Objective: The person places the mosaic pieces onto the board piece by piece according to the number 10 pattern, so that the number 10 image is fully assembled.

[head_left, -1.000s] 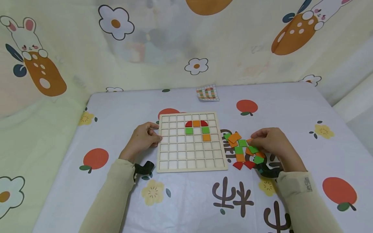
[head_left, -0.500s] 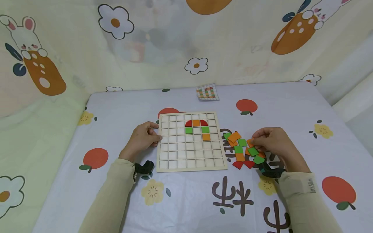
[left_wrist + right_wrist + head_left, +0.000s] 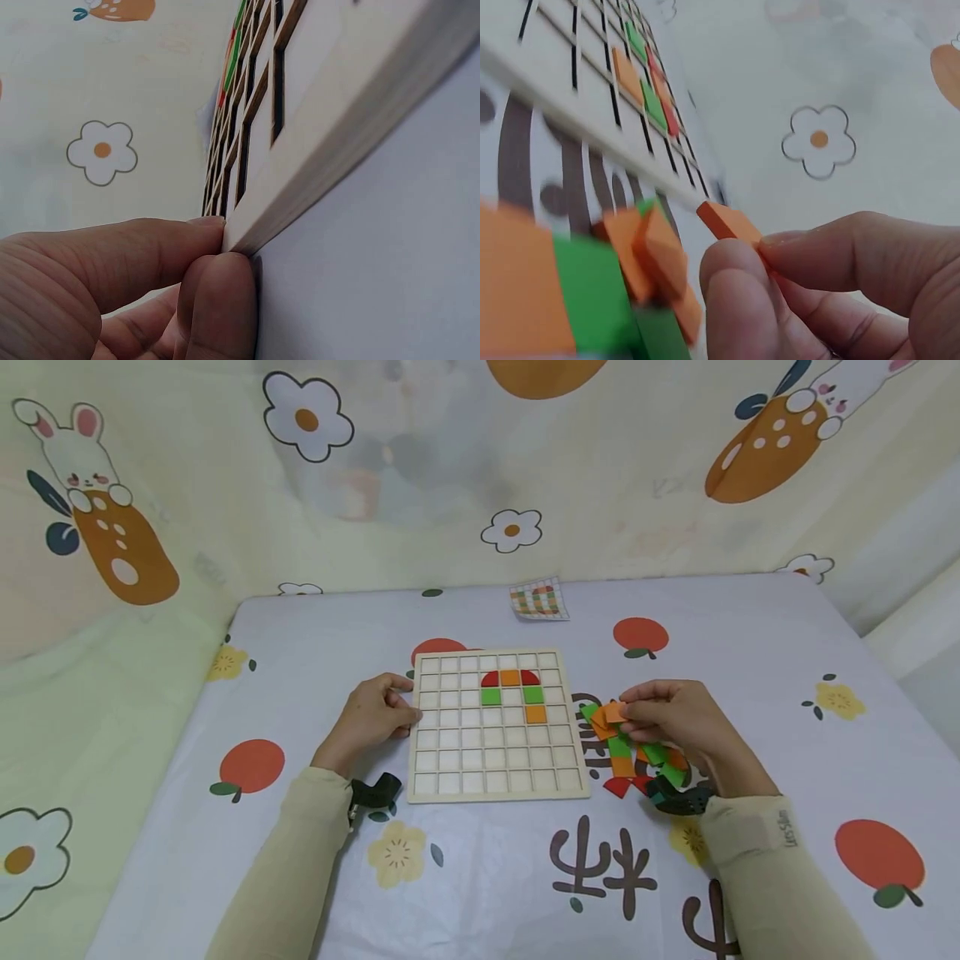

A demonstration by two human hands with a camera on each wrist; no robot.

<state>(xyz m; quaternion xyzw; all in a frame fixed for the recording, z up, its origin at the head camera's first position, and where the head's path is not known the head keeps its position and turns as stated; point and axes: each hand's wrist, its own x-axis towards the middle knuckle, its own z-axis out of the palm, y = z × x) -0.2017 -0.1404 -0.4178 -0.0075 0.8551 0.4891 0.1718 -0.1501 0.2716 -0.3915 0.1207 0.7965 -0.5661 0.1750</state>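
A wooden grid board [image 3: 442, 799] lies on the table, with red rounded pieces, orange squares and green squares set in its upper right cells. At its left edge, my left hand [image 3: 369, 714] steadies it; in the left wrist view the thumb and a finger hold the board's edge [image 3: 322, 176]. My right hand [image 3: 678, 722] pinches an orange square tile [image 3: 731, 223] between thumb and fingertips, just above the loose pile. That pile holds orange and green squares, among them a green tile [image 3: 618, 747], plus red rounded pieces [image 3: 617, 787]. The right hand covers part of it.
A small pattern card [image 3: 538, 600] with a coloured grid lies near the table's back edge. The white tablecloth [image 3: 480, 885] carries printed fruit, flowers and lettering. Behind it hangs a patterned curtain [image 3: 420, 485]. A black wrist camera [image 3: 377, 792] sits on the left wrist.
My right hand has lifted an orange tile from the right side of the pile and moved it left, toward the board. The left hand stays at the board's edge.
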